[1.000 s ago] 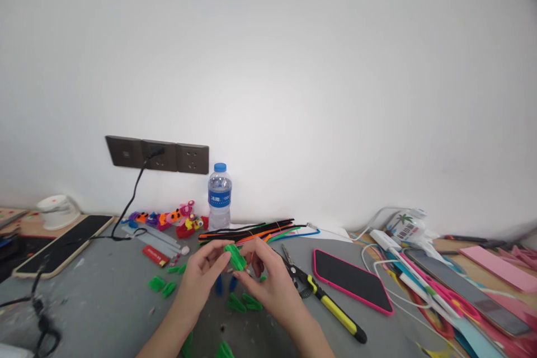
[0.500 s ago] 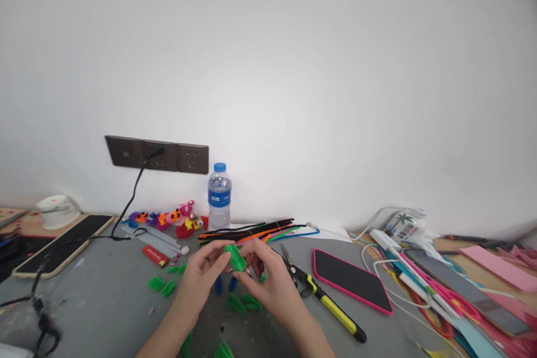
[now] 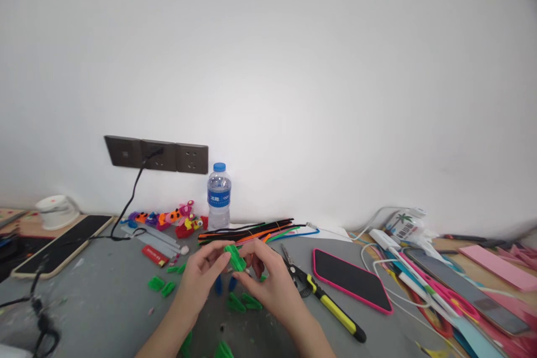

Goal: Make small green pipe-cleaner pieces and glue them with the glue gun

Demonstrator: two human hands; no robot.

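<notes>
Between my two hands, above the grey mat, is a folded green pipe cleaner piece (image 3: pixel 235 258) with a fuzzy surface. My left hand (image 3: pixel 200 277) pinches its left side with thumb and fingers. On the other side, my right hand (image 3: pixel 271 277) has thumb and index finger closed on it; its other fingers curl behind. Similar green folded pieces (image 3: pixel 237 303) lie below the hands, and more green pieces (image 3: pixel 156 283) rest to the left. Blue objects (image 3: pixel 218 284) under the hands are partly hidden. A bundle of coloured pipe cleaners (image 3: pixel 251 232) lies just behind.
Yellow-and-black pliers (image 3: pixel 335 310) and a pink-edged phone (image 3: pixel 352 281) lie to the right. A water bottle (image 3: pixel 218 201) stands against the wall, beside colourful fuzzy figures (image 3: pixel 168 217). At left are another phone (image 3: pixel 62 246) and a black cable (image 3: pixel 130 201); pink scissors (image 3: pixel 459 302) sit far right.
</notes>
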